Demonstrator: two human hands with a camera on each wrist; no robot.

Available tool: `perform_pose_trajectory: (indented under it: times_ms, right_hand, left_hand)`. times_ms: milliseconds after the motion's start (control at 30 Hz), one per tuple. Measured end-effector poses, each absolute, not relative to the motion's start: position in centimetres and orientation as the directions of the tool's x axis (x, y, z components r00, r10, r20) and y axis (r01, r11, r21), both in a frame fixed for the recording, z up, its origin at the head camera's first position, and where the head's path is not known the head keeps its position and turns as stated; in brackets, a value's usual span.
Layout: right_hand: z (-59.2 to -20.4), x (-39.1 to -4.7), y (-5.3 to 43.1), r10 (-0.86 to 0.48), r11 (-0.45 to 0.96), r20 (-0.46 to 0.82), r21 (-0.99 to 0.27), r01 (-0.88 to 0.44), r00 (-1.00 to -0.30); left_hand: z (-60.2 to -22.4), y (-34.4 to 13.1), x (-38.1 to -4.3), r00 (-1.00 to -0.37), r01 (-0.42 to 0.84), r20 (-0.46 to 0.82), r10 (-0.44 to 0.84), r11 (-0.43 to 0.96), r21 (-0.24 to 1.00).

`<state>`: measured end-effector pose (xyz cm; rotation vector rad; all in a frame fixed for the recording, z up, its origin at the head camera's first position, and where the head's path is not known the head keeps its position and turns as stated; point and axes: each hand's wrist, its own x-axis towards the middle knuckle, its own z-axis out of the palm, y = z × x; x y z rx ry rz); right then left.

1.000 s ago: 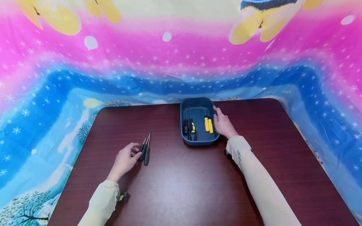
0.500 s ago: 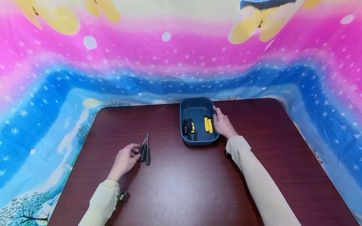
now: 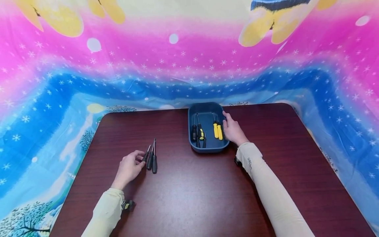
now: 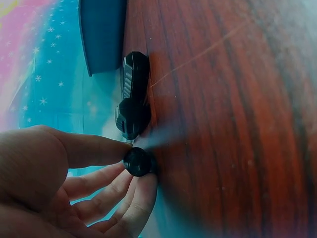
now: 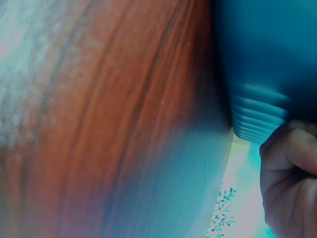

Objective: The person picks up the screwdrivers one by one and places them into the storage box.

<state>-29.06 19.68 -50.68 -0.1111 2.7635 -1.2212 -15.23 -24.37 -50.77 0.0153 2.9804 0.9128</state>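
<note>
My left hand [image 3: 130,168] pinches the handle of a black screwdriver [image 3: 144,157] between thumb and fingers on the table. In the left wrist view the round butt of that screwdriver [image 4: 137,162] shows between the fingertips. Just right of it lie two more black screwdrivers, a ribbed one [image 3: 149,162] and a smoother one [image 3: 154,165], shafts pointing away. My right hand [image 3: 235,131] grips the right rim of a dark blue plastic bin [image 3: 210,150]. In the right wrist view curled fingers [image 5: 287,148] sit against the bin's wall.
Inside the bin several black screwdrivers [image 3: 194,132] lie at the left, one with yellow marks [image 3: 201,133]. Two yellow-handled screwdrivers [image 3: 219,132] lie at its right. The bin stands at the back edge of the dark red wooden table [image 3: 189,197]. A patterned cloth [image 3: 165,65] surrounds it.
The left hand has drawn its screwdriver slightly left, apart from the other two, which now lie separately beside it. The right hand and the bin have stayed in place.
</note>
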Motion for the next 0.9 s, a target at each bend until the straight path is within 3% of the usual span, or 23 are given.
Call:
perform_pose_trajectory:
  times_ms: [667,900]
  right_hand:
    - [-50.64,-29.03,19.71,-0.098,0.673,-0.088,-0.74,-0.001,-0.991]
    - [-50.63,-29.06,19.75,-0.107,0.67,-0.088,-0.742,-0.006,-0.99]
  left_hand:
    - [-50.33,-24.12,-15.34,-0.999,-0.034,-0.031,-0.019,0.776,0.629]
    - [-50.04,-23.86,-15.78,-1.0,-0.019,-0.029,0.003,0.681,0.732]
